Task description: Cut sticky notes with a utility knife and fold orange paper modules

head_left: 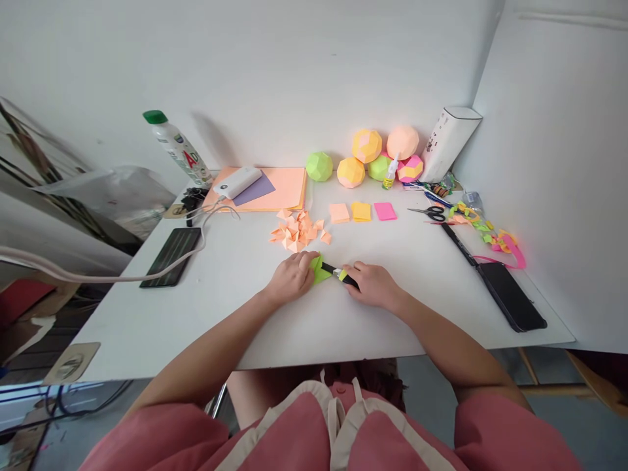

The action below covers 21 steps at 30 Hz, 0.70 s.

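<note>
Near the middle of the white table, my left hand (293,277) presses down on a folded green paper (321,273), and its fingers cover the paper's left part. My right hand (371,284) is closed around the black and green handle of a utility knife (343,275). The knife's dark blade points left and reaches the green paper; whether it lies on top or inside a fold I cannot tell. Just beyond my left hand is a loose pile of folded peach paper pieces (297,230).
Behind sit sticky note stacks (362,211), several faceted paper balls (319,167), a glue bottle (391,173) and peach sheets (289,186). Scissors (432,212), paper scraps (485,229) and a black case (510,294) lie right. A phone (171,257), cable (122,278) and white bottle (179,149) occupy the left.
</note>
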### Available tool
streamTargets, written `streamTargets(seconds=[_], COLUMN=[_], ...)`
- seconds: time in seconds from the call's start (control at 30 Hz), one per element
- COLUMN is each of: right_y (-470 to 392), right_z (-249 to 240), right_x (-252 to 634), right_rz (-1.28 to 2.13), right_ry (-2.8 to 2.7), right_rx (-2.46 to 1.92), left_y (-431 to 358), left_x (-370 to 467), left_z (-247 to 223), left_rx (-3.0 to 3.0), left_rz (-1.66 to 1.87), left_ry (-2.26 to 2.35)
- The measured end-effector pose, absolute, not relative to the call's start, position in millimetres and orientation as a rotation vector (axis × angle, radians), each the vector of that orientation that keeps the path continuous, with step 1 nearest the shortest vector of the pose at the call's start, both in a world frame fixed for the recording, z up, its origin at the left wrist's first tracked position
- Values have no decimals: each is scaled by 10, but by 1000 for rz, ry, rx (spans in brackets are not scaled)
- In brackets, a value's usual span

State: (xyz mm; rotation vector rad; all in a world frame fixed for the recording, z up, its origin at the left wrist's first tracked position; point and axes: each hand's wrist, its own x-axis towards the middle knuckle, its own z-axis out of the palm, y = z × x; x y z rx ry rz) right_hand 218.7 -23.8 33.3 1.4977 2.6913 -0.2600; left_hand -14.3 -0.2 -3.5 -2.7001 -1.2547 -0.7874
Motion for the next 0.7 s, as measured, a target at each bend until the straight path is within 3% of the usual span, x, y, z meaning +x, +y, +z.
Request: streamTargets(seconds=[0.7], right_y=[-244], right_z=[323], right_x=[2216], right_rz=[-279], right_ry=[2722], right_rx=[1488], left_y=[14], left_x=[-210], left_z=[-43], left_rx=[-2801], left_rz=[-802], left_ry=[-1330])
